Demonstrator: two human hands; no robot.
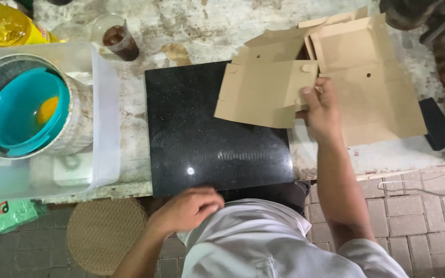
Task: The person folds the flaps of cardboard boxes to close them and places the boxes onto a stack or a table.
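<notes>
Bare black slab (202, 139) mid-counter, hemmed by clear plastic tub (106, 103) (left) and flattened cardboard boxes (372, 87) (right).

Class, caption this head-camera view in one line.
Right hand grips a flat brown cardboard box flap over a black stone slab; left hand rests at the waist.

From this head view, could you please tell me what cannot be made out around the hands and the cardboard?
- Right hand: its fingers go under the folded cardboard sheet, so the grip is hidden.
- Left hand: curled against the white shirt; palm unseen.
- Cardboard stack: overlapping sheets hide how many there are.
- Yellow bottle: cut off by the top-left edge.
- Dark object, top right: cut off, unidentifiable.
</notes>
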